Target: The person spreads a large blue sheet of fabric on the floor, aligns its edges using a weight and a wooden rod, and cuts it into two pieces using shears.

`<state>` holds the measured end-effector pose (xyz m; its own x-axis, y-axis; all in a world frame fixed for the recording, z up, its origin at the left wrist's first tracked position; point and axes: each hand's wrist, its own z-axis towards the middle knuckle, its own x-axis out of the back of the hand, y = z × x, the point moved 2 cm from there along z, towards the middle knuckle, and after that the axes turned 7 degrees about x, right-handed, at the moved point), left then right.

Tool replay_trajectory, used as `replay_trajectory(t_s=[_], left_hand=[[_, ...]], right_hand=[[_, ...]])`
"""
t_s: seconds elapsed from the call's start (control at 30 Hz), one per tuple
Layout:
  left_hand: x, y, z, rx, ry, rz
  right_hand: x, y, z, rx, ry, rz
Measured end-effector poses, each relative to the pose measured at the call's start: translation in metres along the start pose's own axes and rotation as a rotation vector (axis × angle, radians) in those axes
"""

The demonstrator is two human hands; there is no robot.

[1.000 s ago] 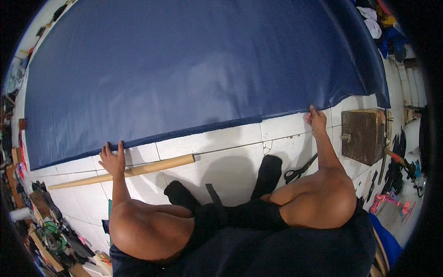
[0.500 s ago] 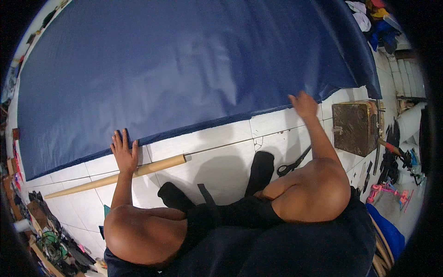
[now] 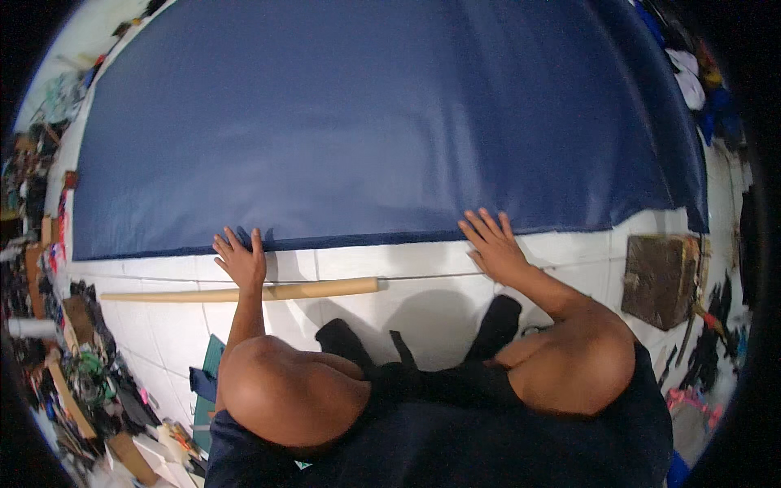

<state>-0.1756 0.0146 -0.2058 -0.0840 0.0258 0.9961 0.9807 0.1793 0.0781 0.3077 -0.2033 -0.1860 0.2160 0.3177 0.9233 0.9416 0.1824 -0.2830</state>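
A large sheet of smooth dark blue material lies over the white tiled floor, with soft creases toward its right side. Its near edge runs across in front of me and looks thick or slightly rough. My left hand rests at that edge on the left, fingers spread, fingertips on the material. Farther right, my right hand lies with fingers stretched out over the same edge. Neither hand holds anything. A long tan tube, tapering to the left, lies on the floor and passes behind my left wrist.
A worn brown block stands at the right, near the sheet's corner. Scissors handles show partly beside my right knee. Mixed clutter lines the left side. A green flat piece lies by my left knee.
My right hand has moved left along the sheet's edge, and its bent fingers have spread flat. My left hand stays at the edge. The view has turned, so the edge looks more level.
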Motion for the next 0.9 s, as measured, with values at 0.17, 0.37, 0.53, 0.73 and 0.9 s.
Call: replay_trajectory(t_s=[0.17,0.37,0.53,0.73,0.9], left_hand=[[-0.01,-0.055,0.022,0.065,-0.097,-0.026],[-0.014,-0.049,0.013,0.04,-0.031,-0.097],[0.005,-0.078,0.001,0.112,0.245,-0.417],[0.019,-0.115,-0.055,1.152,0.171,-0.158],[-0.019,-0.174,-0.036,0.852,0.036,-0.593]], right_hand=[[-0.002,-0.008,0.0,-0.01,-0.065,0.04],[0.009,-0.009,-0.002,0.001,-0.027,0.073],[0.004,0.006,-0.011,0.052,0.256,0.066],[0.023,0.011,-0.013,0.035,0.294,0.026],[0.021,0.007,0.001,0.121,0.356,0.004]])
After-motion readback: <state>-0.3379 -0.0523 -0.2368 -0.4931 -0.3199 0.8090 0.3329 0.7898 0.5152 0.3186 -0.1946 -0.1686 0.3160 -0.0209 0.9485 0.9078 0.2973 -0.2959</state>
